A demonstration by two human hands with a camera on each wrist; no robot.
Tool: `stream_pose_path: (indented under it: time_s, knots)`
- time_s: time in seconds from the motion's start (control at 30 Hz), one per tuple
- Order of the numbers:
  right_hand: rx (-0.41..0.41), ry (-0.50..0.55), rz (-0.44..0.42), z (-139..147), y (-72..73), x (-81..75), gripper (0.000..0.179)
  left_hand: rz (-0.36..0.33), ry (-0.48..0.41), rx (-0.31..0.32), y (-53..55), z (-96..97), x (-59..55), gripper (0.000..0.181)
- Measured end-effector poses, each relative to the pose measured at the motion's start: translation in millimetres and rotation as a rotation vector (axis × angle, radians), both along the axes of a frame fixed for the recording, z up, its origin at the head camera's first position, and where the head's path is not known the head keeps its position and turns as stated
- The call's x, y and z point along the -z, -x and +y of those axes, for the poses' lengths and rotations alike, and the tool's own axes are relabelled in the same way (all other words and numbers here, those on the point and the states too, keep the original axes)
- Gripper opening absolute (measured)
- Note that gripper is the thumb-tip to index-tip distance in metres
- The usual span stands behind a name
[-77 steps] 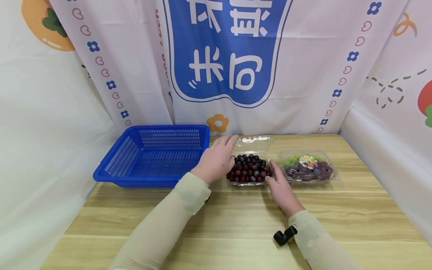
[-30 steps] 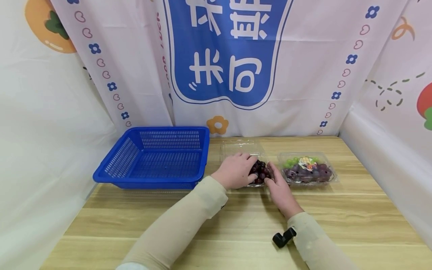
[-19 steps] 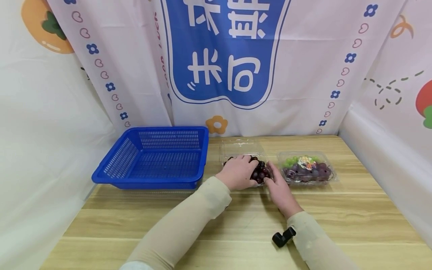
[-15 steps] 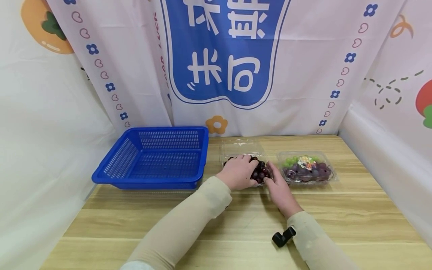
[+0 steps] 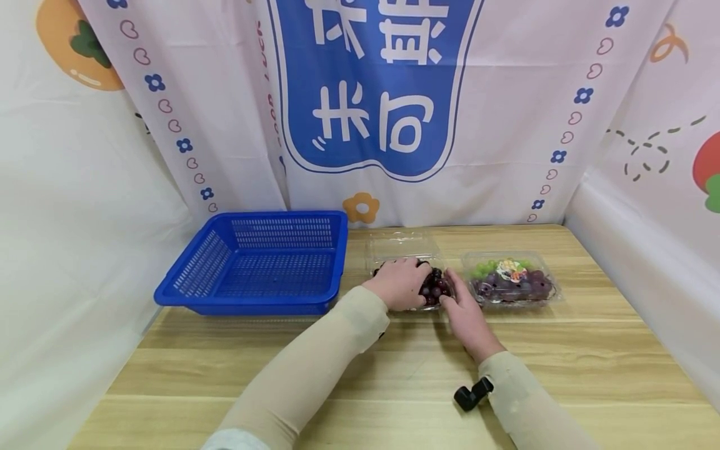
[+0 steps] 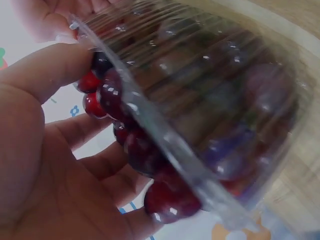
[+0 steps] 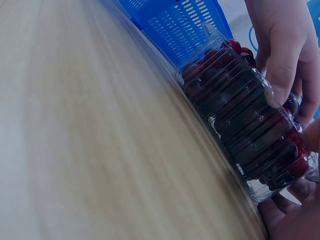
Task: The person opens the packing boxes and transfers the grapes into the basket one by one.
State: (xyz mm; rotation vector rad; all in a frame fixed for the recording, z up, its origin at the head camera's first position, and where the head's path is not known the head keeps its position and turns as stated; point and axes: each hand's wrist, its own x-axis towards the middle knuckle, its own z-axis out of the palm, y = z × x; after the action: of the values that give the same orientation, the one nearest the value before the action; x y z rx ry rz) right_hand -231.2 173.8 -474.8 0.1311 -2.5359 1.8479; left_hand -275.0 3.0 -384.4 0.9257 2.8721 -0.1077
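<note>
Nearest the camera, the light wood-grain tabletop (image 5: 405, 387) extends between two beige sleeves; an angled black fitting (image 5: 474, 395) projects from the right cuff, above the wood. Beyond the cuffs, the right hand (image 5: 469, 319) grips the right end of a clear, rectangular, ribbed plastic clamshell (image 6: 167, 142), thumb at the near corner, fingers along the end wall. The left hand (image 5: 399, 286) is arched over the dark red, round grapes (image 5: 436, 291) inside it, fingers spread and curled about the upper fruit, thumb opposite; their tips are partly hidden. The clamshell rests on the tabletop at mid-width, its hinged lid (image 5: 396, 242) open, close to the back edge. To the right, a second, closed clear clamshell (image 5: 514, 300) of green and purple grapes lies near the right hand, well apart from the right table edge. To the left, a deep blue perforated plastic basket (image 5: 242, 306) reaches about to the left table edge; a narrow strip of wood separates it from the open clamshell. Behind the back edge hangs a white curtain (image 5: 506, 125) with a blue panel (image 5: 374, 112) of white characters.
</note>
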Motion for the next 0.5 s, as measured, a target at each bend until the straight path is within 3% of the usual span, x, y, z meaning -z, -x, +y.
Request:
stream_pose_path:
  time_s: [0.3,0.5]
  knots:
    - [-0.002,0.003,-0.001,0.2,0.7,0.2,0.070,-0.073,0.020,-0.025,3.9,7.5,-2.9,0.062]
    - [-0.012,0.008,0.004,0.3,1.3,1.3,0.068,-0.088,0.016,-0.023,7.4,7.0,-2.8,0.063]
